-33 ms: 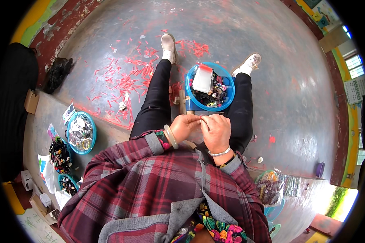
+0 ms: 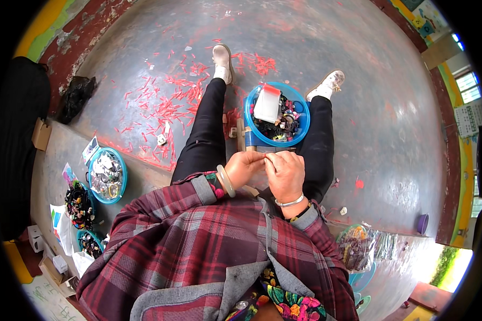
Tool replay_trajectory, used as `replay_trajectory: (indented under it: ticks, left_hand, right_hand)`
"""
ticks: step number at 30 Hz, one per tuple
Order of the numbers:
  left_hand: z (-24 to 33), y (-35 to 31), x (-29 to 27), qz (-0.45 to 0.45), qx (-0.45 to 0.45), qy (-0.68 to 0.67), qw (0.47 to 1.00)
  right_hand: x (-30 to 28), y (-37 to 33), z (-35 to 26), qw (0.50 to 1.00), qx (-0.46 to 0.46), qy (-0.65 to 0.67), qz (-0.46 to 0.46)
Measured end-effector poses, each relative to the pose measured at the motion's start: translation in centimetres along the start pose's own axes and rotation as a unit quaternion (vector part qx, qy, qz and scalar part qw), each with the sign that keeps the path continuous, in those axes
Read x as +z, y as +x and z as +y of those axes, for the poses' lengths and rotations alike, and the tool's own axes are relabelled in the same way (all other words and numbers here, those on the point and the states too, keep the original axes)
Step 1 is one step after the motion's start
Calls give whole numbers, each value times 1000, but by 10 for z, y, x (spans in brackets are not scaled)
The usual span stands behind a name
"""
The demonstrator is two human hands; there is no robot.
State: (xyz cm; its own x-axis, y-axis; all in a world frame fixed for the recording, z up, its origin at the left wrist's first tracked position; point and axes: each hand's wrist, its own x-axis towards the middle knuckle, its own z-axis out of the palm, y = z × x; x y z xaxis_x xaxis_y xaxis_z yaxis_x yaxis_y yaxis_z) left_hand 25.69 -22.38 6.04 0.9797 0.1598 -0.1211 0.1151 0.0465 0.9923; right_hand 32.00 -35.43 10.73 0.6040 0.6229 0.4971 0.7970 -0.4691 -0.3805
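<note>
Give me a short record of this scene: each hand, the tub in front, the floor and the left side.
Left hand: touching the right hand
Right hand: pinched; anything held is too small to tell
Front tub: blue, between the legs, with small dark things and a pale flat box
Floor: red scraps, many left of the front tub
Left side: another blue tub

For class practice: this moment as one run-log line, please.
left hand, right hand: pinched together, contents unclear | round blue plastic basin: between legs | rectangular white-red pack: inside basin
</note>
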Motion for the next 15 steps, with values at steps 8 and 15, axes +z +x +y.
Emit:
replay_trajectory:
  ticks: [8,15]
  left_hand:
    - [-7,0,1,5,153,169,974]
    - [-4,-1,0,-9,185,213,959]
  right_hand:
    - [-4,-4,-3,998,-15,-36,-48]
    - [0,-5,-5,998,-17,-41,-47]
